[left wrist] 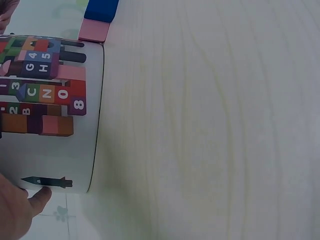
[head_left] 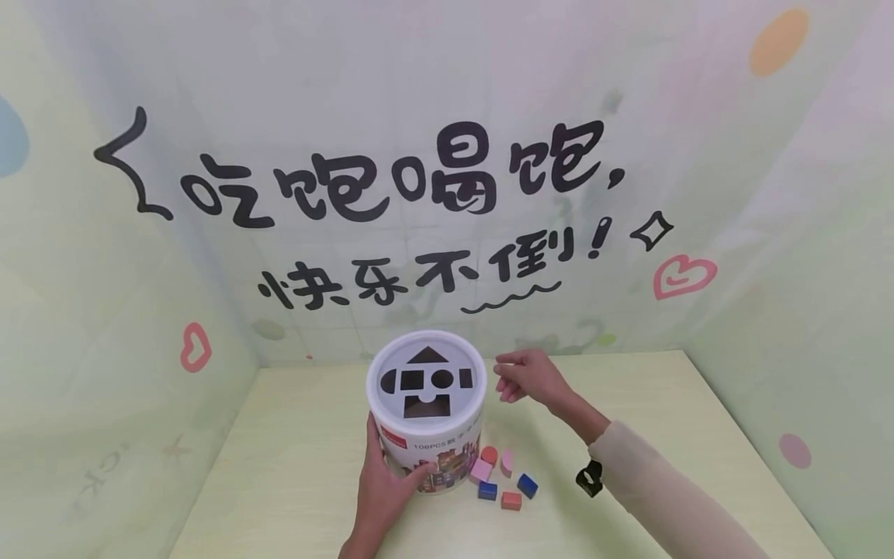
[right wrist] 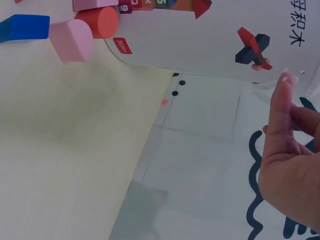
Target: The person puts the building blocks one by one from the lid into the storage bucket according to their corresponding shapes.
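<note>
A white cylindrical bucket [head_left: 441, 454] printed with colored blocks stands upright on the table. Its white lid [head_left: 454, 349] has cut-out holes: a triangle, a circle, squarish ones and others. My left hand [head_left: 384, 489] grips the bucket's left side, thumb across the printed front; in the left wrist view only some fingers show at its wall. Just right of the lid's rim, my right hand [head_left: 534, 380] hovers with loosely bent fingers and nothing visible in them. The right wrist view shows a straight finger [right wrist: 280, 115] close to the bucket's upper edge.
Several small blocks lie right of the bucket: a red cylinder [head_left: 490, 456], a pink block [head_left: 480, 470], a pink curved piece [head_left: 506, 463], blue blocks [head_left: 527, 486] and an orange-red one [head_left: 511, 501]. A printed cloth wall [head_left: 447, 78] encloses the table [head_left: 628, 466].
</note>
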Motion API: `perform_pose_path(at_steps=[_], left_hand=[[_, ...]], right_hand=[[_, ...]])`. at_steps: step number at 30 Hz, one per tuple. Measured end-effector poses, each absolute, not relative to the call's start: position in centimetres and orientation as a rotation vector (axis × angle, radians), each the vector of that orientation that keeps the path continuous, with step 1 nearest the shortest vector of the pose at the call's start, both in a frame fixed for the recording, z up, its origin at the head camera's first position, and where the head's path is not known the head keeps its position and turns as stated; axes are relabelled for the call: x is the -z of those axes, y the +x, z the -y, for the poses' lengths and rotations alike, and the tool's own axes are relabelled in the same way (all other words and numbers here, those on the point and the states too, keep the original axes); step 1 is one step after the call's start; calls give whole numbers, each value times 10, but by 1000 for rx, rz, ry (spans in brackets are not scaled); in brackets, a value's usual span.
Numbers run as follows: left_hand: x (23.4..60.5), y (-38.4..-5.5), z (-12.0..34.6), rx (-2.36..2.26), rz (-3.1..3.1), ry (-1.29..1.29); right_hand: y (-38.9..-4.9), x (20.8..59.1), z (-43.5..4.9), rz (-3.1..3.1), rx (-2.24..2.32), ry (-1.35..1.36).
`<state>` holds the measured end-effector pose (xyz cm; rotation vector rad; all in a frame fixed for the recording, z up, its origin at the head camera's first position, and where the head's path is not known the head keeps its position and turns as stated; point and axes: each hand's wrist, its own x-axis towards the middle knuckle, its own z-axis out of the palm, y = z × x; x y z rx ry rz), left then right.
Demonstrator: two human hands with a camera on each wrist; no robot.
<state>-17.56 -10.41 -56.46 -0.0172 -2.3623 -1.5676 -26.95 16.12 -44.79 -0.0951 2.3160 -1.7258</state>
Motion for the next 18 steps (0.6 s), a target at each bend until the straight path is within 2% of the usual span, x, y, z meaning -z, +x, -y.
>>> perform_pose_path(at_steps=[18], left_hand=[[565,-176,104,1558,2351,-41]], right_hand=[[-248,483,-191,-2240,1539,-408]])
